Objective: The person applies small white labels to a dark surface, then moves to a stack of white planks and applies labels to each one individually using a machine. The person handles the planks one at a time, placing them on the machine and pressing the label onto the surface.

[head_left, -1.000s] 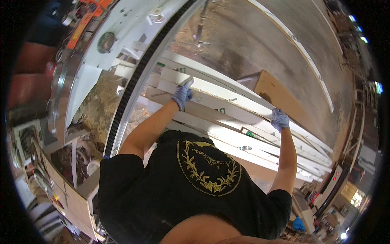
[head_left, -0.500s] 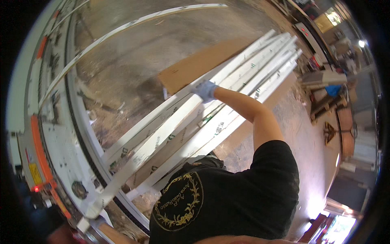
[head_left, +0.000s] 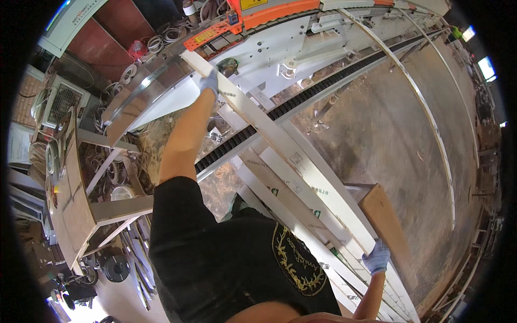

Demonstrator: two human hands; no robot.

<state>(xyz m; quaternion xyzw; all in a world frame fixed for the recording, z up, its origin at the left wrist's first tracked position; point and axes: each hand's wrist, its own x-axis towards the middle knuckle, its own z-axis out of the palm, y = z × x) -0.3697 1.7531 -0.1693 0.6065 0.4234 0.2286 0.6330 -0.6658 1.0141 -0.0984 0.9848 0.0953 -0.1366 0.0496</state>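
A long white profile (head_left: 261, 121) in printed film runs slantwise in front of me. Near its far left end, beside the machine, my left hand (head_left: 209, 82) in a pale blue glove is closed on its edge. The other end is gripped by my right hand (head_left: 376, 257), also gloved, at the lower right. Below the held piece, several similar white profiles (head_left: 274, 175) lie side by side in a pile, partly hidden by my body. The held profile crosses above a rail with a black ribbed track (head_left: 301, 100).
A white machine with orange covers (head_left: 280, 16) spans the top. Two long thin strips (head_left: 417, 94) curve across the right side. Brown cardboard (head_left: 386, 220) sits beside the pile. At the left are a wooden table (head_left: 70, 202) and a boxed fan unit (head_left: 61, 101).
My view has swung left toward the machine and wooden table. Both hands still hold the profile, which now shows along its length, slanting from upper left to lower right.
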